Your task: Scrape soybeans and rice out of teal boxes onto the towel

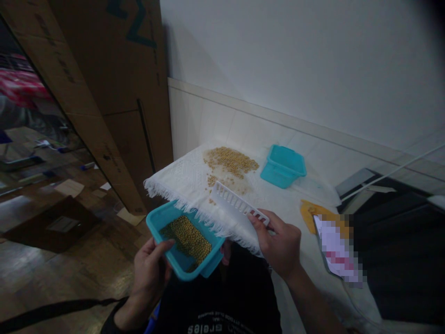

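Note:
My left hand [151, 266] is closed on the near-left rim of a teal plastic container [158, 215], the thumb over its edge. Inside lies a layer of yellowish dried beans [189, 236]. The container is held below the fringed edge of a white cloth [174, 183]. In my right hand [281, 239] is a white slotted plastic strip [229, 200], gripped at its near-right end and resting along the cloth. Past its far side a loose heap of the same beans [231, 160] is spread on the cloth, with a few strays close to the strip.
A second teal container [283, 160] stands on the cloth by the wall. A large cardboard box [128, 116] rises at the left. To the right are an orange packet [308, 215] and a black object [392, 232]. Flattened cardboard [52, 227] lies on the wooden floor.

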`<state>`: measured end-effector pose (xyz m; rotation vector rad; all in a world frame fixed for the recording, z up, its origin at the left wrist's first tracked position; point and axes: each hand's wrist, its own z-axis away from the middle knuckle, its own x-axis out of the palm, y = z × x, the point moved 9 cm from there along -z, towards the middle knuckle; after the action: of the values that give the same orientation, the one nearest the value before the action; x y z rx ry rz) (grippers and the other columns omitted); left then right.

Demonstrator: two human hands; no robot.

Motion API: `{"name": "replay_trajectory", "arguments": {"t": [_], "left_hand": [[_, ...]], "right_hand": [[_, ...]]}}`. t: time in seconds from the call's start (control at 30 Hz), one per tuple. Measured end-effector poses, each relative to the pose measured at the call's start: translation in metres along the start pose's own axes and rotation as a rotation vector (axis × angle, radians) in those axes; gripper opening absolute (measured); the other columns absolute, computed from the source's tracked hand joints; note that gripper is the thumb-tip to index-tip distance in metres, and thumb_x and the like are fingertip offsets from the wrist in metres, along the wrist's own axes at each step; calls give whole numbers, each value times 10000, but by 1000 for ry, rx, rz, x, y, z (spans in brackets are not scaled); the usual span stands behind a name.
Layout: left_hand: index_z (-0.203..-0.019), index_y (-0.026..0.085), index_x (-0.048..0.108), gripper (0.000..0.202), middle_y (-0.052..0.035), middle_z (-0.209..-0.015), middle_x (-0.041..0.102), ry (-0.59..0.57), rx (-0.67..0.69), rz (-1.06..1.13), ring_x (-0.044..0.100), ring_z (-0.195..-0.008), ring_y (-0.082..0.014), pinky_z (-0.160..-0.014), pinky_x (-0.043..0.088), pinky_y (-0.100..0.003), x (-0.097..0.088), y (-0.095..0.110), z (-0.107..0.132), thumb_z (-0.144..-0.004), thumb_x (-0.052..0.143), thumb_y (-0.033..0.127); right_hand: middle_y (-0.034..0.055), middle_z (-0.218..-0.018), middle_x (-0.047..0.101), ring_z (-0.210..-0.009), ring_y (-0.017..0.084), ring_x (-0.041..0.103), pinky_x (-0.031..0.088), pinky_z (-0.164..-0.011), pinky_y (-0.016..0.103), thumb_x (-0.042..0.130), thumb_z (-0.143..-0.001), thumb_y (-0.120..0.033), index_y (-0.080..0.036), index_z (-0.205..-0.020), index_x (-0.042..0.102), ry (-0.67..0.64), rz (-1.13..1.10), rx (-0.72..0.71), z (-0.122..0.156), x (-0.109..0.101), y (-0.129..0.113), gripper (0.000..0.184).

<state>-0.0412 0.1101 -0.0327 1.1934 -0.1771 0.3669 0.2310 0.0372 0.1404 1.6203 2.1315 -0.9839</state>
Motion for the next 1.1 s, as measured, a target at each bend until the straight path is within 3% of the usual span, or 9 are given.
{"name": "replay_trajectory", "arguments": {"t": [0.27, 0.47, 0.6, 1.1], "left_hand": [[-596, 198, 589, 274, 77, -332, 497, 4, -2, 10, 366, -201, -86, -237, 242, -183, 1, 3, -2, -575, 824, 339], [-586, 195, 595, 261, 71, -317, 496, -1, 7, 9, 366, -197, -86, -237, 243, -178, 1, 5, -3, -574, 815, 335], [-594, 191, 604, 269, 73, -318, 497, 1, -7, 24, 359, -190, -85, -227, 240, -177, 1, 3, -2, -553, 826, 338], [-597, 197, 600, 258, 73, -312, 495, -1, -9, 13, 356, -196, -86, -229, 236, -178, 0, 4, -3, -568, 811, 343]], "right_hand": [[11, -689, 766, -551, 152, 722, 526, -521, 197, 598, -938, -340, -185, -879, 753, -79, -84, 24, -1, -1, -14, 227], [47, -726, 780, -574, 187, 737, 539, -526, 229, 613, -923, -387, -169, -892, 757, 83, 23, 72, -3, -9, 8, 263], [49, -734, 777, -601, 185, 744, 535, -539, 221, 612, -928, -360, -152, -932, 755, 57, 24, 67, -4, 2, 18, 252], [31, -711, 768, -571, 164, 726, 512, -527, 211, 629, -918, -330, -157, -911, 745, 8, -78, 103, -2, 10, 13, 208]]}}
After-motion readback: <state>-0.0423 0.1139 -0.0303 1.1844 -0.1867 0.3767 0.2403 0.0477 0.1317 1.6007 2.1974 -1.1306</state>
